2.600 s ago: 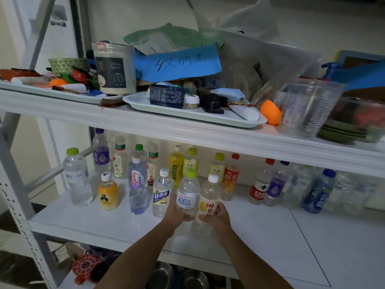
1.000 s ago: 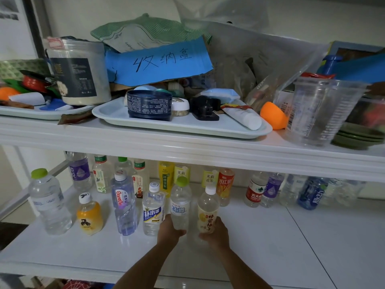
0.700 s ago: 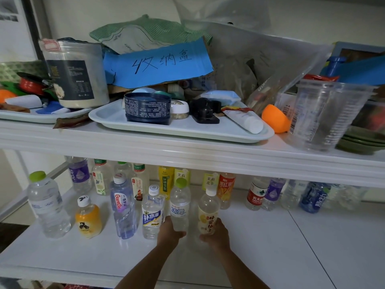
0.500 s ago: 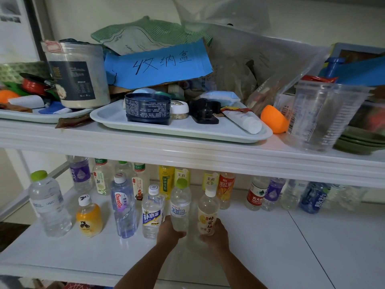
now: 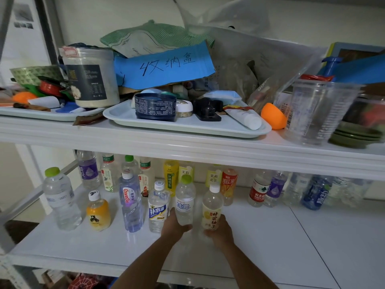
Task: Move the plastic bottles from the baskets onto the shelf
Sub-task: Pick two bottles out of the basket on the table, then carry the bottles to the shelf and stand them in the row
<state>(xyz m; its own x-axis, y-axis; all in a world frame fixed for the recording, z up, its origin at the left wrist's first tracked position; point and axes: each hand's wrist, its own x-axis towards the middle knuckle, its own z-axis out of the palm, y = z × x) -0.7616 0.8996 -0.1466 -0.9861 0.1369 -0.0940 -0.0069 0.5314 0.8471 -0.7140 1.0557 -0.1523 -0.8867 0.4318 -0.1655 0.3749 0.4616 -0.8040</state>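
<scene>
Left hand (image 5: 176, 227) grips the green-capped bottle (image 5: 185, 202), right hand (image 5: 221, 228) the white-capped bottle (image 5: 212, 208) beside it; jerky release may topple them.

Storeroom, likely domestic. White metal shelving rack (image 5: 187, 152): on its upper shelf, trays (image 5: 183, 130) of household oddments and a blue handwritten card (image 5: 164, 65); beneath that shelf, rows of drink bottles (image 5: 228, 184).
</scene>
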